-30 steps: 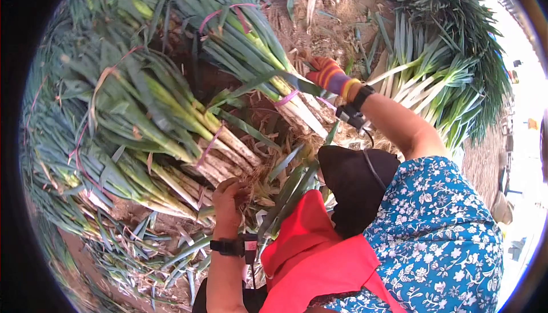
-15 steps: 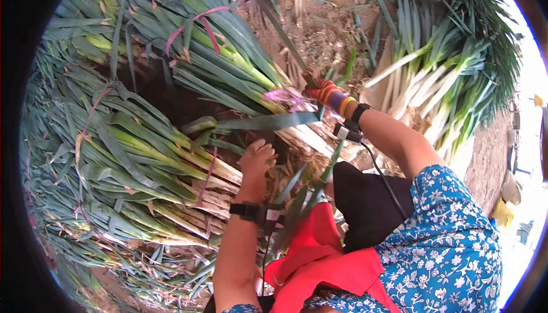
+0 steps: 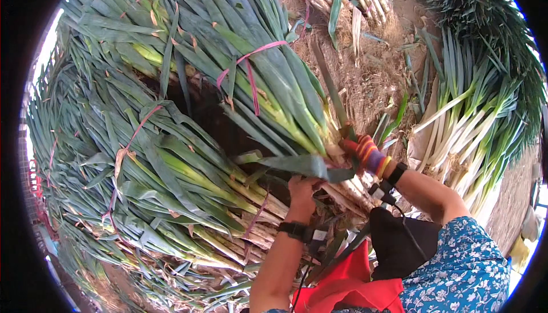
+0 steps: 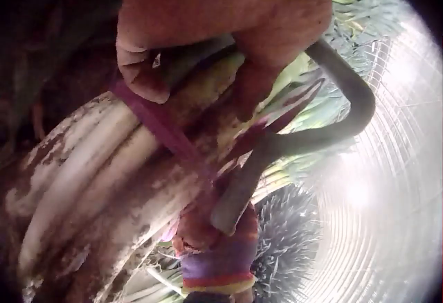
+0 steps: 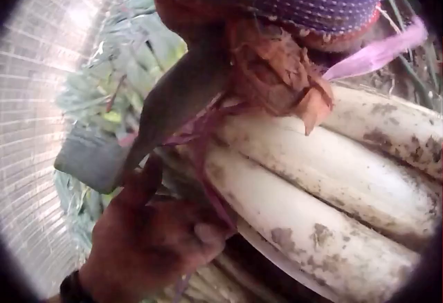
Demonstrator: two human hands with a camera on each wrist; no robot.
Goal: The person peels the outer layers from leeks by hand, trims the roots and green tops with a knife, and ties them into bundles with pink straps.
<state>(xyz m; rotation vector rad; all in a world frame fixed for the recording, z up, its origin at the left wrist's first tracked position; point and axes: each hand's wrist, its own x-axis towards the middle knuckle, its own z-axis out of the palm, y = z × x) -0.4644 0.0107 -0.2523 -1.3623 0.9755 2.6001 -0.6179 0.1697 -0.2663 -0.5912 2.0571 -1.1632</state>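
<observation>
Leeks (image 3: 285, 102) beside left hand (image 3: 301, 196), green leaf (image 3: 294, 166) in gloved right hand (image 3: 368, 154).

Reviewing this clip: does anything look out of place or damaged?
Yes, mildly. In the left wrist view, a leaf is sharply kinked, angling away from the bundle instead of lying along it. In the head view, one pale stalk juts askew from the loose pile at right.

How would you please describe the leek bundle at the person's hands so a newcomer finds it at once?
In the head view, start at the blue floral sleeve and move leftward to the striped-gloved right hand. That hand is at the pale end of the leek bundle. Unlike its neighbours, this one has the left hand there too.
</observation>
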